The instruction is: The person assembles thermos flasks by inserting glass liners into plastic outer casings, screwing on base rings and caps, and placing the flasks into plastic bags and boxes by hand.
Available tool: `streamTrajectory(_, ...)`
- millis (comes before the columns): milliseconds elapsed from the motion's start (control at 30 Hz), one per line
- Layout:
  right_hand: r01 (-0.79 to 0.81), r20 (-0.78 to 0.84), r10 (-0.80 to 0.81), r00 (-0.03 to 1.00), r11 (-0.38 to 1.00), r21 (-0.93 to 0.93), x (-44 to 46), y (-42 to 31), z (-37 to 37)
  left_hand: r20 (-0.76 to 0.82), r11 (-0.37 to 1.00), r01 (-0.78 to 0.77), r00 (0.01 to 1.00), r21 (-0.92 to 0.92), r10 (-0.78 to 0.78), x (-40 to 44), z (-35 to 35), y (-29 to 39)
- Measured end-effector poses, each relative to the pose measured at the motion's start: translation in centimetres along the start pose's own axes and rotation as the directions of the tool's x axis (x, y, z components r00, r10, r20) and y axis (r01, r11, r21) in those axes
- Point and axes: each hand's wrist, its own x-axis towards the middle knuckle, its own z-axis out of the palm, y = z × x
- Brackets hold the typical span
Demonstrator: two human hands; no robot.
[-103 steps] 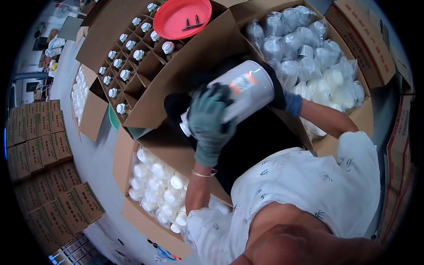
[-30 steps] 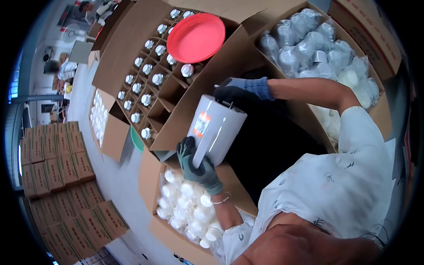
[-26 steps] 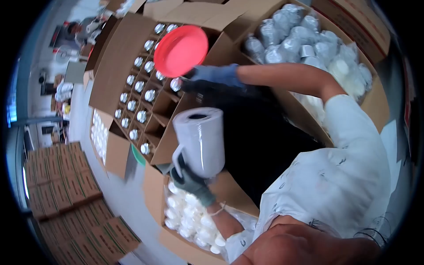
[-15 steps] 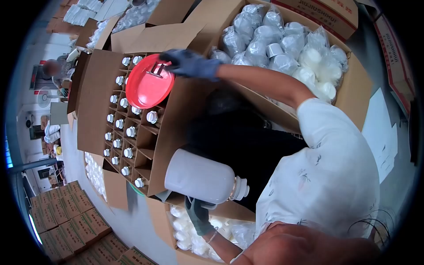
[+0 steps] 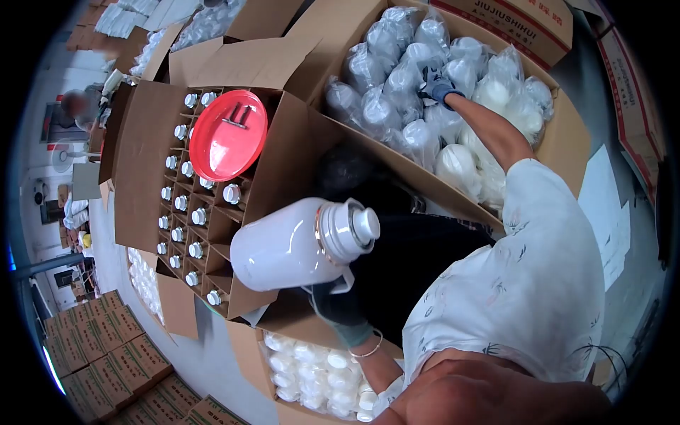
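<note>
My left hand, in a grey-blue glove, is closed around the handle of a large white jug. The jug lies tilted, its white stopper and metallic neck pointing right. My right hand, also gloved, reaches among bagged white cups in an open carton. Its fingers are around a small white cup, which they mostly hide. A red bowl with a few small dark metal pieces rests on a divided carton of white-capped bottles.
Below the jug stands another carton of bagged white items. Stacked brown cartons fill the lower left. A printed carton stands behind the cup carton. A person is in the background at far left.
My right hand has moved from the red bowl's rim to the cups in the carton. My left hand has lifted and turned the jug, its stopper now pointing more towards the camera.
</note>
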Motion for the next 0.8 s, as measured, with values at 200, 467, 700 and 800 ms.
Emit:
streamTrajectory(200,0.650,-0.610,-0.248,0.753,0.427,0.629,-16.7,-6.9,-12.5,0.120,0.999,0.014,0.993,0.041,-0.018,-0.3,3.7,-0.7)
streamTrajectory(467,0.517,-0.550,-0.364,0.752,-0.192,0.834,-30.7,-17.5,-14.1,0.196,0.764,-0.394,0.919,0.512,0.342,-1.3,3.3,0.6)
streamTrajectory(700,-0.425,0.102,-0.889,0.446,-0.110,0.898,-26.5,-22.0,-10.9,0.018,0.755,-0.396,0.891,0.522,0.455,1.7,-3.6,3.1)
streamTrajectory(800,-0.247,0.314,-0.859,0.405,0.228,0.942,-24.5,-24.9,-13.5,0.144,0.706,-0.489,0.859,0.512,0.491,2.3,-5.8,3.3)
